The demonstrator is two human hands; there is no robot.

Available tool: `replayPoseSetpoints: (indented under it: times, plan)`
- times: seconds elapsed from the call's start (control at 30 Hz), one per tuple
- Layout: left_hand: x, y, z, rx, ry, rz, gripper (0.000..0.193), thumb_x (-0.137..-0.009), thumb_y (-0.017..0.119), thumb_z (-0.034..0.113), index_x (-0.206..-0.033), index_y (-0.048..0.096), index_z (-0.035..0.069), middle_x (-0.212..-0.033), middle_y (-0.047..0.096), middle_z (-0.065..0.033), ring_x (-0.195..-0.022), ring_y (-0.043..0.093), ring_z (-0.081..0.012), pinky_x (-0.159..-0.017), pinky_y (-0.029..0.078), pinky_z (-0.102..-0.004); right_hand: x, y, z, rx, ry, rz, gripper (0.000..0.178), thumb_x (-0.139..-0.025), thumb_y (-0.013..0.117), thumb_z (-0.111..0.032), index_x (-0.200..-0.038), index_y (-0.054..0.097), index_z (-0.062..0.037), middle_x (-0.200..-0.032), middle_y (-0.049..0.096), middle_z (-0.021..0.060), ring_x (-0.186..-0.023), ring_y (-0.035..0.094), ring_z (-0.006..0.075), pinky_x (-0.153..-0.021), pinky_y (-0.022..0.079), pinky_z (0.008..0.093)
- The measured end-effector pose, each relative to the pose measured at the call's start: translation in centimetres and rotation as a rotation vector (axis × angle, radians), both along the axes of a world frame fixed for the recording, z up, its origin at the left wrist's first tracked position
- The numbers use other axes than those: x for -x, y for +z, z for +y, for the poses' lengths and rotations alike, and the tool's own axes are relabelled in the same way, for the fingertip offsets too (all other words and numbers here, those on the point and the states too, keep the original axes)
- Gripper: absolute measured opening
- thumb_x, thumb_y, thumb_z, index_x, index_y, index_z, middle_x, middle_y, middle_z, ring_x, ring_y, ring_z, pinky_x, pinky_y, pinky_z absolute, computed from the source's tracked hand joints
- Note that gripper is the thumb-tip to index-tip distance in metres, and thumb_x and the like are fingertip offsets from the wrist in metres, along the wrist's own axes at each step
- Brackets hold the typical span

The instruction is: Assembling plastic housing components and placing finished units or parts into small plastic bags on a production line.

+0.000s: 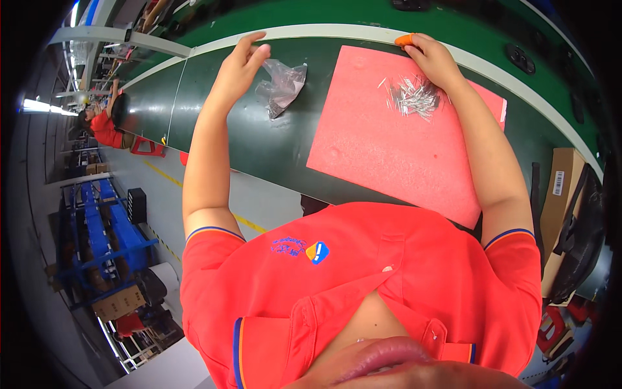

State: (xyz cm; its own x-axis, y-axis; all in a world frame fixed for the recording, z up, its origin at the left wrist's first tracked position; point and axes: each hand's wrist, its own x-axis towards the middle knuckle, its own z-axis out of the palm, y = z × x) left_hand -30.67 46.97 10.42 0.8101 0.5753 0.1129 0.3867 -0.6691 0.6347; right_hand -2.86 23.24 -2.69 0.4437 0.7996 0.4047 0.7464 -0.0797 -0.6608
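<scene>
My left hand (241, 68) is over the far side of the dark green bench, thumb and forefinger apart, with nothing in it. Just right of it lies a crumpled clear plastic bag (288, 84) with small dark contents. My right hand (435, 61) is at the far edge of a pink foam sheet (382, 142), fingers stretched out. A small orange cover (404, 40), which looks like a finger cot, sits on one of its fingertips. Close below this hand, a loose pile of thin silvery pin-like parts (416, 97) lies on the sheet, partly beside my wrist.
A pale raised rail (311, 31) runs along the bench's far edge, with a green surface beyond. At right stand a cardboard box (560, 194) and a black bag (583, 240). Far left, another person in red (107, 126) sits at the bench. Blue racks (97, 220) stand behind.
</scene>
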Motion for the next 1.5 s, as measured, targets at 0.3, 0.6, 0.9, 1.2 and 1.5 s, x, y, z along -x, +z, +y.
replayPoseSetpoints:
  times: [0.3,0.6,0.9,1.2,1.5]
  plan:
    - [4.7,0.6,-2.3,0.095,-0.176,0.383,0.037,-0.087,0.065,0.019,-0.118,0.053,0.002,-0.094,0.061,-0.0037,-0.086,0.056,-0.0124,-0.075,0.046,-0.0271,-0.2,0.0,-0.2,0.035,0.004,0.003,0.020,-0.092,0.054,-0.014,-0.103,0.058,0.0025,-0.096,0.060,0.0145,-0.089,0.059,0.0288,-0.079,0.046,0.0330]
    - [3.1,-0.6,-3.5,0.076,-0.001,0.611,0.028,-0.087,0.060,0.026,-0.092,0.055,-0.001,-0.073,0.059,-0.0089,-0.058,0.056,-0.0147,-0.056,0.045,-0.0288,0.1,0.3,-0.2,0.051,-0.011,-0.031,0.022,-0.092,0.054,-0.013,-0.107,0.058,0.0030,-0.103,0.060,0.0150,-0.095,0.059,0.0294,-0.083,0.045,0.0328]
    - [5.2,-0.6,-1.6,-0.015,0.341,0.073,0.042,-0.097,0.050,0.036,-0.080,0.063,0.000,-0.059,0.055,-0.0053,-0.054,0.052,-0.0114,-0.055,0.044,-0.0278,-0.2,-0.4,-0.2,-0.006,-0.010,-0.040,0.020,-0.090,0.055,-0.013,-0.102,0.060,0.0015,-0.100,0.061,0.0156,-0.091,0.059,0.0334,-0.080,0.046,0.0366]
    - [4.1,-0.4,-3.7,-0.809,0.081,-0.384,0.022,-0.088,0.064,0.022,-0.100,0.061,0.004,-0.090,0.065,-0.0093,-0.082,0.062,-0.0253,-0.073,0.049,-0.0379,0.4,0.4,-0.2,0.114,-0.040,-0.021,0.024,-0.091,0.054,-0.011,-0.110,0.059,0.0026,-0.108,0.061,0.0147,-0.098,0.059,0.0303,-0.087,0.045,0.0327]
    - [3.9,-0.1,-6.4,-0.605,0.004,0.370,0.043,-0.085,0.063,0.041,-0.108,0.057,0.004,-0.093,0.065,-0.0133,-0.084,0.063,-0.0315,-0.077,0.049,-0.0396,0.5,0.6,-0.2,0.126,-0.060,-0.002,0.024,-0.092,0.054,-0.012,-0.110,0.059,0.0027,-0.108,0.061,0.0146,-0.098,0.059,0.0299,-0.088,0.045,0.0324]
